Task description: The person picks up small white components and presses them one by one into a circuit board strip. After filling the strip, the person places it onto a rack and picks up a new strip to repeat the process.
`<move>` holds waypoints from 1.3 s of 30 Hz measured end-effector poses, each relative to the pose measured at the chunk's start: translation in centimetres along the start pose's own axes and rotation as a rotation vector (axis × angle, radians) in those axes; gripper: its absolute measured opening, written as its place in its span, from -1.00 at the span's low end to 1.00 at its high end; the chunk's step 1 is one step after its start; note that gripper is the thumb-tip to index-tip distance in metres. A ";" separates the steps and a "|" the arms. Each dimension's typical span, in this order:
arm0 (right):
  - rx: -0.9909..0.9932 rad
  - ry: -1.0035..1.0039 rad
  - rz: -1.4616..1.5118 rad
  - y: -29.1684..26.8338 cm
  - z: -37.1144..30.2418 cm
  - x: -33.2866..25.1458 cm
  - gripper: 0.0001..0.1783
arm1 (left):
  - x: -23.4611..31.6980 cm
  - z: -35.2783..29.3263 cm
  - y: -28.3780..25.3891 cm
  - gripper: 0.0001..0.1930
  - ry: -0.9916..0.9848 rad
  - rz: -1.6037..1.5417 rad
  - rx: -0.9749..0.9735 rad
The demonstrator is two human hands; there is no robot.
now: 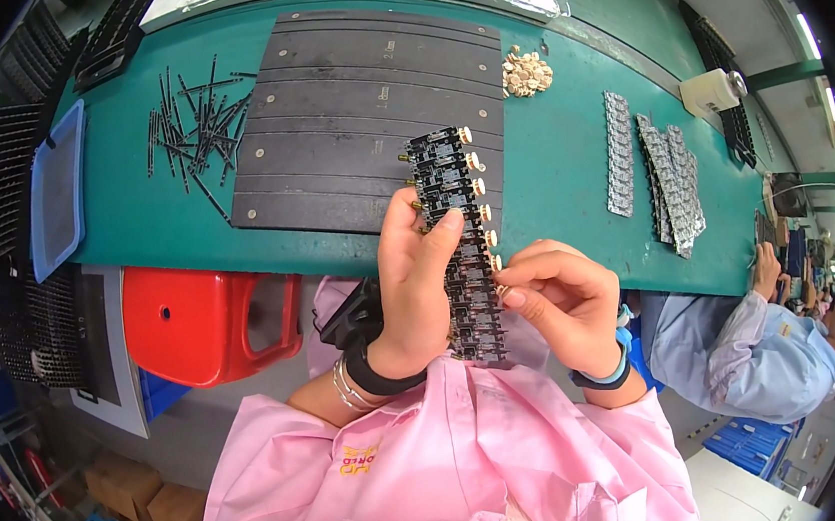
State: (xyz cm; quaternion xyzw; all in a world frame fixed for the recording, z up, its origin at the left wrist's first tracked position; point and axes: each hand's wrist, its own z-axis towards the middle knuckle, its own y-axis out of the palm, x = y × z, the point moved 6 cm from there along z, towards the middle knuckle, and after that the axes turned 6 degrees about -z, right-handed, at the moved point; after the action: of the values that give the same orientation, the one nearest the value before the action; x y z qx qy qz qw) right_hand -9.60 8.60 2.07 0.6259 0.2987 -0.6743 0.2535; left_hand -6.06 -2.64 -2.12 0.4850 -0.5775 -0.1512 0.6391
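At the frame's centre, the left hand (416, 286) grasps a strip of circuit boards (472, 300), its long axis nearly top-to-bottom. Small round discs (479, 186) line its upper right edge; right of that edge, the right hand (575, 306) pinches a small part (503, 290), mostly hidden.

Passable over green tabletop (559, 166) between grooved black plate (323, 119) and silvery strips (620, 156); obstructed at far end by beige disc pile (527, 73); blocked before plate's near right corner by handheld circuit-board strip (449, 172).
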 end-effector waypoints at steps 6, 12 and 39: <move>0.069 -0.003 0.064 0.0 0.1 0.2 -0.89 | 0.1 -0.1 0.0 -0.83 -0.018 -0.003 -0.005; 0.003 -0.201 -0.300 -0.3 0.4 -0.9 -0.90 | 0.0 -0.1 0.0 -0.84 -0.014 -0.018 -0.001; 0.093 -0.183 -0.330 -0.2 0.0 -1.4 -0.87 | 0.2 -0.1 0.0 -0.86 0.002 -0.042 -0.047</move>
State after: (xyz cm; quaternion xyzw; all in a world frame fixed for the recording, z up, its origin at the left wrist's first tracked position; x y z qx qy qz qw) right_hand -9.58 8.71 3.45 0.5157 0.3414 -0.7739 0.1363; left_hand -5.92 -2.75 -2.05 0.4819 -0.5629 -0.1775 0.6477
